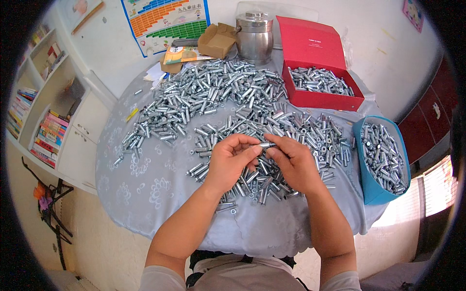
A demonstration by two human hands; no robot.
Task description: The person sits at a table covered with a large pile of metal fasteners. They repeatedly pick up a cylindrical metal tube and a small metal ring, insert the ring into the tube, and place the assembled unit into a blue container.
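Your left hand (pixel 230 162) and right hand (pixel 293 162) pinch one short silver metal sleeve (pixel 266 144) between their fingertips, held just above the heap of silver metal sleeves (pixel 233 104) on the grey patterned tablecloth (pixel 145 184), with the blue bin (pixel 371 186) to your right

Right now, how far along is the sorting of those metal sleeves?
Looks done: the red box and the blue bin both hold sleeves, the bin fuller. In hand: the left hand and right hand pinch one sleeve between them. Left: a big loose pile covers much of the table, so probably most remains.
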